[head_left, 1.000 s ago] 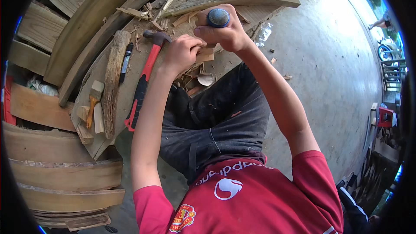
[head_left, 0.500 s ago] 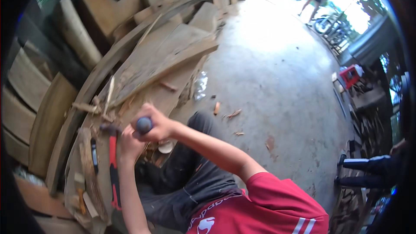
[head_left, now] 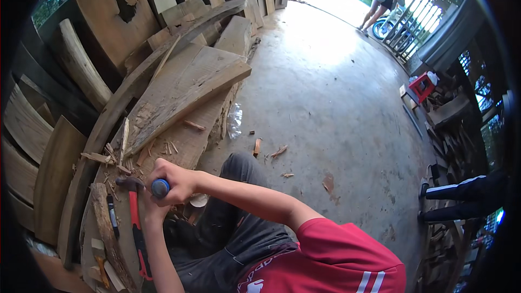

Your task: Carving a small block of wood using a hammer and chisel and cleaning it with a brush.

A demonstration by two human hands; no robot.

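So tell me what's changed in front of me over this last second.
The view has swung toward the open floor, so the right hand and left hand now appear farther left and lower. Nothing was visibly picked up or released: the right hand keeps its grip on the blue-ended handle; the left's hold is hidden. The hammer and brush still lie in place.

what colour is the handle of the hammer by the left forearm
The hammer handle is red and black; it shows best in the head view.
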